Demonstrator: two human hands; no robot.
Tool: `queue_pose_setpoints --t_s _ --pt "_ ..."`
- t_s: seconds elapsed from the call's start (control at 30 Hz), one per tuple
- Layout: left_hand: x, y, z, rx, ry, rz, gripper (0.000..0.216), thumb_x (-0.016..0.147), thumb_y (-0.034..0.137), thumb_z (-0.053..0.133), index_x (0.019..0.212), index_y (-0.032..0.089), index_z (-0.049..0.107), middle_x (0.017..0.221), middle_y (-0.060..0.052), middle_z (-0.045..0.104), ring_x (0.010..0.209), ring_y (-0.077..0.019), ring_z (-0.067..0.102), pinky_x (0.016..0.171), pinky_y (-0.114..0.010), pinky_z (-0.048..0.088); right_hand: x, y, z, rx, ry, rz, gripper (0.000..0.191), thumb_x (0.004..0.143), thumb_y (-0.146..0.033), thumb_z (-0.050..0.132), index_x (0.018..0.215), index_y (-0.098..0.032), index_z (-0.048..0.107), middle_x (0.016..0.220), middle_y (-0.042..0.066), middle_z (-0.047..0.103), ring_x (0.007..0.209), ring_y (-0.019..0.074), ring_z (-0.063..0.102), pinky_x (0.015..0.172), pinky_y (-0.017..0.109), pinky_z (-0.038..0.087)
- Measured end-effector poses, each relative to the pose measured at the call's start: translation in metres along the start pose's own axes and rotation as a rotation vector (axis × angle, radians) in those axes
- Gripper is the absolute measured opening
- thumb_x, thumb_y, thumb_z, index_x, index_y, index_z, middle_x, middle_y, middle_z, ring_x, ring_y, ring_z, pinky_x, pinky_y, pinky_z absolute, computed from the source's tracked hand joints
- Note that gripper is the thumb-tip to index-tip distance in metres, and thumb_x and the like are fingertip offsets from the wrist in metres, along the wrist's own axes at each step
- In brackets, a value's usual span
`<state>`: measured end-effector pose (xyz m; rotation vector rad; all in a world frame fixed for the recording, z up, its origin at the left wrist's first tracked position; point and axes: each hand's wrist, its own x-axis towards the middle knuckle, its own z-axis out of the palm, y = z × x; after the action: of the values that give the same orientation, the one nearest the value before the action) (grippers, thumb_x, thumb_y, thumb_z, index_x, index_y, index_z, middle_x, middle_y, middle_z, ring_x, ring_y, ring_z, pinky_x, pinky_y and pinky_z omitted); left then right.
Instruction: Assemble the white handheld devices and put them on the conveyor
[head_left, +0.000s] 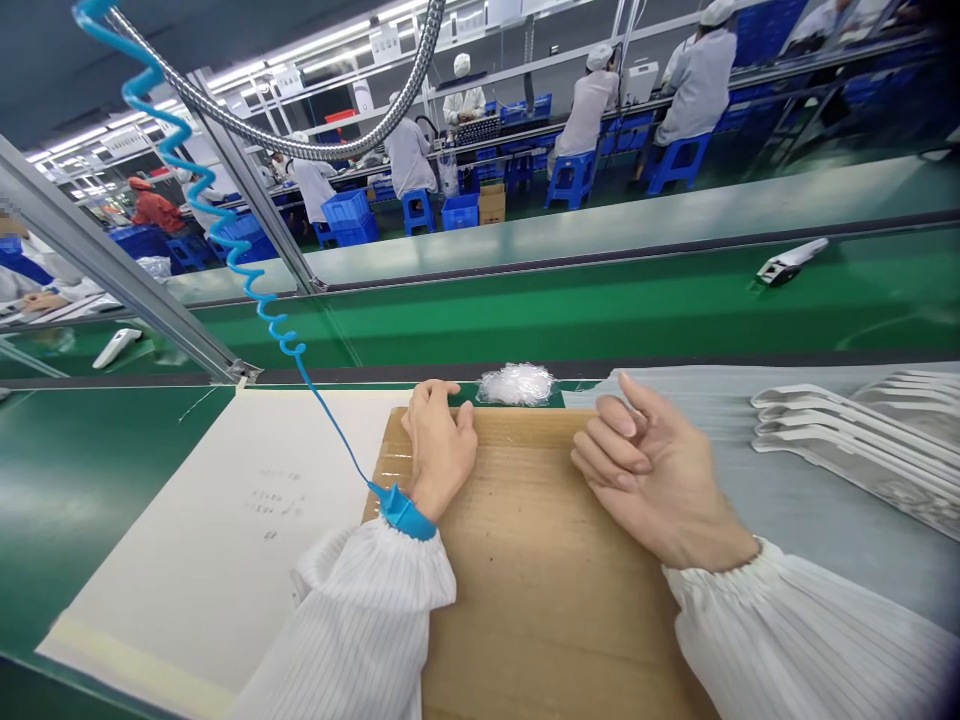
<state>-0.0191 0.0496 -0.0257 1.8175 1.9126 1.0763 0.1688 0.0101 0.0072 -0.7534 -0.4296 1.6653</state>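
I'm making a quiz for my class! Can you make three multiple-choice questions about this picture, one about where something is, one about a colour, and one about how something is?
1. Where is the left hand resting?
A. On the cardboard sheet
B. On a blue stool
C. On the green belt

2. What colour is the coiled cord joined to the wrist strap?
A. Red
B. Yellow
C. Blue

3. How is the right hand?
A. Gripping a white part
B. Holding nothing, with its fingers loosely curled
C. Squeezed into a tight fist

Answers:
1. A, because the hand lies on the cardboard's top edge.
2. C, because the cord looks bright blue.
3. B, because no object shows in the hand.
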Motion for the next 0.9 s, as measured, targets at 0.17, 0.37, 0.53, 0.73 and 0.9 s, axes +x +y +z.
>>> queue_pose_setpoints --t_s 0.17,0.37,0.53,0.73,0.9 --pt "0.000 0.001 -0.001 0.008 -0.011 -0.013 0.020 0.089 0.010 0.061 0.106 0.020 0.060 0.120 -0.009 0.062 0.120 -0.0244 0.058 0.107 -0.047 0.041 0.002 0.000 -0.005 0.133 0.034 -0.067 0.045 0.089 -0.040 0.062 0.054 -0.022 0.041 0.042 -0.006 0.024 0.042 0.0097 0.020 0.041 0.023 0.030" --pt "0.000 0.001 -0.001 0.011 -0.012 -0.012 0.019 0.089 0.011 0.061 0.107 0.019 0.060 0.121 -0.009 0.062 0.121 -0.0246 0.058 0.106 -0.046 0.041 -0.002 -0.001 0.003 0.086 0.118 -0.030 0.049 0.093 -0.032 0.058 0.051 -0.022 0.034 0.040 -0.007 0.017 0.043 0.0104 0.006 0.037 0.027 0.016" --pt "0.001 0.001 0.001 0.004 -0.007 -0.013 0.019 0.089 0.012 0.061 0.106 0.020 0.060 0.121 -0.009 0.062 0.122 -0.0254 0.058 0.106 -0.047 0.041 -0.006 -0.002 0.006 0.090 0.095 -0.017 0.050 0.095 -0.030 0.056 0.051 -0.023 0.032 0.041 -0.008 0.012 0.043 0.0107 0.004 0.037 0.027 0.016" --pt "0.000 0.000 0.000 0.006 -0.008 -0.008 0.019 0.088 0.011 0.061 0.105 0.020 0.059 0.119 -0.008 0.062 0.119 -0.0246 0.059 0.106 -0.046 0.042 -0.004 0.000 0.002 0.139 0.064 -0.019 0.049 0.094 -0.033 0.058 0.054 -0.023 0.033 0.042 -0.008 0.015 0.042 0.0102 0.005 0.035 0.025 0.019" --pt "0.000 0.000 -0.001 0.009 -0.002 -0.009 0.018 0.089 0.012 0.061 0.104 0.021 0.060 0.120 -0.008 0.061 0.120 -0.0247 0.058 0.107 -0.047 0.040 0.003 0.001 -0.005 0.181 0.046 -0.010 0.042 0.091 -0.033 0.066 0.058 -0.022 0.041 0.042 -0.008 0.027 0.038 0.0075 0.015 0.034 0.022 0.022"
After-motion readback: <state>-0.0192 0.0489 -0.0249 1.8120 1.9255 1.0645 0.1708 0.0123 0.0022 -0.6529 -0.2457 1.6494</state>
